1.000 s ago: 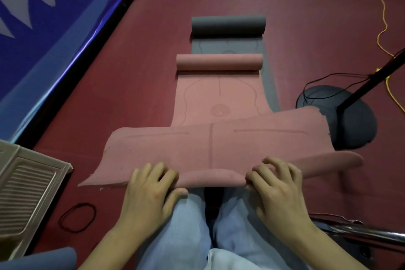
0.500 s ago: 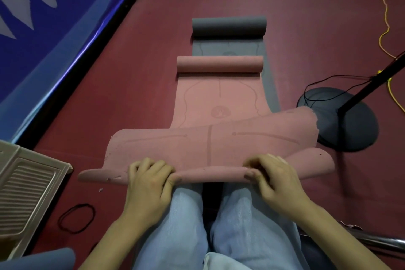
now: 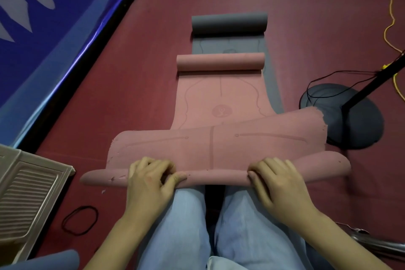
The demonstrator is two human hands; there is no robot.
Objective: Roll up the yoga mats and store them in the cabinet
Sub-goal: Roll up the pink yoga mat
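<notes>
Over knees, hands (image 3: 153, 180) curling soft pink mat (image 3: 219, 149)

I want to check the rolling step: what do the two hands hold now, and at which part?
Both hands, left and right, hold the pink yoga mat at its near rolled edge, one grip on each side of the centre line.

Single head-worn wide-angle view, looking forward and steeply down from above the person's lap, close over both hands, left hand (image 3: 151, 184) and right hand (image 3: 278, 186), red floor (image 3: 131, 94) stretching away beyond the fingers, edges bowed by the lens
</notes>
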